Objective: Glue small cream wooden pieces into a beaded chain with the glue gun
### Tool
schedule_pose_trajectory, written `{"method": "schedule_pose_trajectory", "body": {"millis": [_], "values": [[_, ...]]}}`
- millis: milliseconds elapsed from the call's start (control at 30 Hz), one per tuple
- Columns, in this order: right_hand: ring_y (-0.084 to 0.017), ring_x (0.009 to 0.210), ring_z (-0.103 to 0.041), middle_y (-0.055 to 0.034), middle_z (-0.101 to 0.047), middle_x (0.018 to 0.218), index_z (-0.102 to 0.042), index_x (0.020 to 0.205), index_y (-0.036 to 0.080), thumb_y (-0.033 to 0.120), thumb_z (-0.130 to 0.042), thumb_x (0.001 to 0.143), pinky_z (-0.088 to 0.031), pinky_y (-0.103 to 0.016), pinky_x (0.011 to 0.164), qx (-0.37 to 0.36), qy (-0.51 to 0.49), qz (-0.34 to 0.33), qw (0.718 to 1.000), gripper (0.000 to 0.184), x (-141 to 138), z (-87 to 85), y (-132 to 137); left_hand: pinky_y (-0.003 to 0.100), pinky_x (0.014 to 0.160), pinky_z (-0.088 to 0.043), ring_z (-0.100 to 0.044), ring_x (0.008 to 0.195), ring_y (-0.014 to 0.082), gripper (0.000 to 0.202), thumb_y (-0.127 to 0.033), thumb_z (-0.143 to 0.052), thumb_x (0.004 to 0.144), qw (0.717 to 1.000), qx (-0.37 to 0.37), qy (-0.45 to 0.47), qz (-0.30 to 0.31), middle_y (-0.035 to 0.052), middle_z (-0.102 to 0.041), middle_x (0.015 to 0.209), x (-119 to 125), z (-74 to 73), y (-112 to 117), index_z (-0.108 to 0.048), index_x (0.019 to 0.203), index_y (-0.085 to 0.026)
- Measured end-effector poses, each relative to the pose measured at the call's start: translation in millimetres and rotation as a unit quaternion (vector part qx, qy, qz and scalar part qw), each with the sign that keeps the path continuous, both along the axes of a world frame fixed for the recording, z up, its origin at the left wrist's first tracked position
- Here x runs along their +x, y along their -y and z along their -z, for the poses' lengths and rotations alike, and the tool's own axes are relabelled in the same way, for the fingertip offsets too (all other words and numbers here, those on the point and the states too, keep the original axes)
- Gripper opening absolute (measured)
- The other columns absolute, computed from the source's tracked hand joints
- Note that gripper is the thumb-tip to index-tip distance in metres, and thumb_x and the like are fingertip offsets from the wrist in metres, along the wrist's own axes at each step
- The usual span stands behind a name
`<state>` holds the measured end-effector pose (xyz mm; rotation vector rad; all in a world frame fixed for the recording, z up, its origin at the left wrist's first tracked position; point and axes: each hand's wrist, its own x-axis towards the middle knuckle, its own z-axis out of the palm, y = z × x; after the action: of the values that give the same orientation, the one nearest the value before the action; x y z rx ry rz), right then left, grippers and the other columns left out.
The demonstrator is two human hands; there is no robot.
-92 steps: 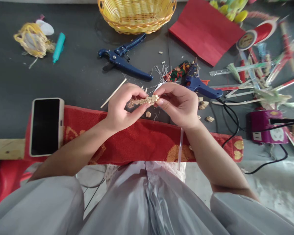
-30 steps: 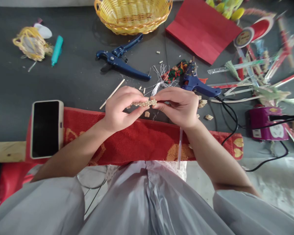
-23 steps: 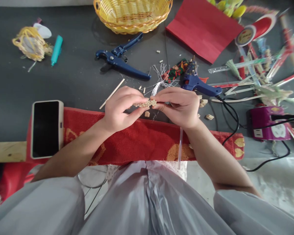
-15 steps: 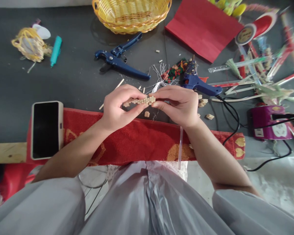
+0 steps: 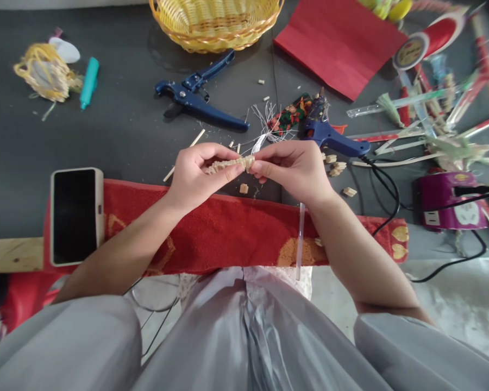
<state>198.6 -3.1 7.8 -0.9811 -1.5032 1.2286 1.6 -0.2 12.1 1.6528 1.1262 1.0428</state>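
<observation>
Between my hands, just past the folded red towel (image 5: 228,233), is a pale strip of short straw-like pieces joined side by side (image 5: 228,163). My left hand (image 5: 201,174) pinches it along its length, thumb in front and fingers behind. At its right end my right hand (image 5: 295,168) grips it between thumb and fingertips. Part of the strip is hidden by the fingers. A small loose bundle of the same pale pieces (image 5: 243,188) lies on the grey table below the strip. More bundles (image 5: 336,169) rest to the right of my right hand.
A blue cutter (image 5: 199,103) and a yellow basket (image 5: 215,27) lie beyond my hands. To the right are a blue glue gun (image 5: 336,138) with a black cord, red paper (image 5: 338,49), a thread spool (image 5: 427,43) and a purple power socket (image 5: 452,209). A phone (image 5: 75,216) sits left.
The strip has been turned in my fingers, so its round cut ends show less and its side shows more. My right hand has tilted slightly; both hands stay in nearly the same place.
</observation>
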Motion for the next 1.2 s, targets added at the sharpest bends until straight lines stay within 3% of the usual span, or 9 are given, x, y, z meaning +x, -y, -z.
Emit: {"method": "schedule_pose_trajectory", "body": {"millis": [233, 400, 533, 833, 967, 1200], "values": [[-0.008, 0.052, -0.060, -0.0005, -0.070, 0.062, -0.075, 0.073, 0.014, 0.048, -0.086, 0.068, -0.050, -0.020, 0.047, 0.017, 0.010, -0.001, 1.000, 0.036, 1.0, 0.6, 1.0, 0.023, 0.053, -0.048, -0.064, 0.063, 0.0115, 0.027, -0.044, -0.079, 0.076, 0.996, 0.072, -0.044, 0.010, 0.0024, -0.075, 0.075, -1.6, -0.8, 0.6, -0.076, 0.080, -0.018], [-0.010, 0.058, -0.061, -0.0020, -0.073, 0.069, -0.077, 0.076, 0.017, 0.042, -0.083, 0.073, -0.047, -0.022, 0.049, 0.082, 0.050, 0.019, 0.995, 0.026, 2.5, 3.0, 3.7, 0.024, 0.057, -0.050, -0.066, 0.066, 0.0119, 0.017, -0.037, -0.075, 0.080, 0.983, 0.175, -0.058, 0.021, 0.0025, -0.075, 0.078, -2.1, -1.4, 2.6, -0.075, 0.080, -0.020], [-0.010, 0.060, -0.062, -0.0014, -0.074, 0.071, -0.077, 0.078, 0.019, 0.041, -0.080, 0.078, -0.046, -0.023, 0.051, 0.144, 0.066, 0.025, 0.987, 0.023, 3.0, 4.1, 4.7, 0.029, 0.067, -0.056, -0.068, 0.072, 0.0141, 0.015, -0.037, -0.072, 0.083, 0.974, 0.209, -0.077, 0.026, 0.0027, -0.076, 0.083, -3.2, -0.7, 3.6, -0.074, 0.083, -0.021], [-0.013, 0.078, -0.070, -0.0026, -0.076, 0.086, -0.076, 0.094, 0.020, 0.036, -0.068, 0.090, -0.056, -0.027, 0.072, 0.229, 0.114, 0.020, 0.966, 0.019, 5.0, 0.0, 4.9, 0.030, 0.073, -0.058, -0.068, 0.078, 0.0149, 0.014, -0.029, -0.072, 0.086, 0.938, 0.333, -0.084, 0.039, 0.0023, -0.073, 0.086, -4.4, -1.0, -0.1, -0.067, 0.095, -0.021], [-0.014, 0.080, -0.071, -0.0021, -0.076, 0.088, -0.075, 0.095, 0.021, 0.039, -0.067, 0.091, -0.058, -0.028, 0.075, 0.254, 0.130, 0.039, 0.958, 0.020, 6.3, 0.7, 5.5, 0.033, 0.077, -0.059, -0.068, 0.082, 0.0154, 0.023, -0.035, -0.074, 0.085, 0.943, 0.314, -0.089, 0.061, 0.0033, -0.073, 0.092, -7.8, 1.8, -3.1, -0.064, 0.102, -0.023], [-0.013, 0.079, -0.071, -0.0017, -0.076, 0.088, -0.073, 0.093, 0.021, 0.037, -0.068, 0.090, -0.059, -0.028, 0.073, 0.250, 0.113, 0.054, 0.960, 0.017, 6.7, 3.6, 5.6, 0.030, 0.074, -0.058, -0.068, 0.078, 0.0141, 0.021, -0.028, -0.078, 0.081, 0.947, 0.314, -0.056, 0.029, 0.0012, -0.072, 0.086, -6.0, 1.5, -1.2, -0.066, 0.097, -0.021]]}}
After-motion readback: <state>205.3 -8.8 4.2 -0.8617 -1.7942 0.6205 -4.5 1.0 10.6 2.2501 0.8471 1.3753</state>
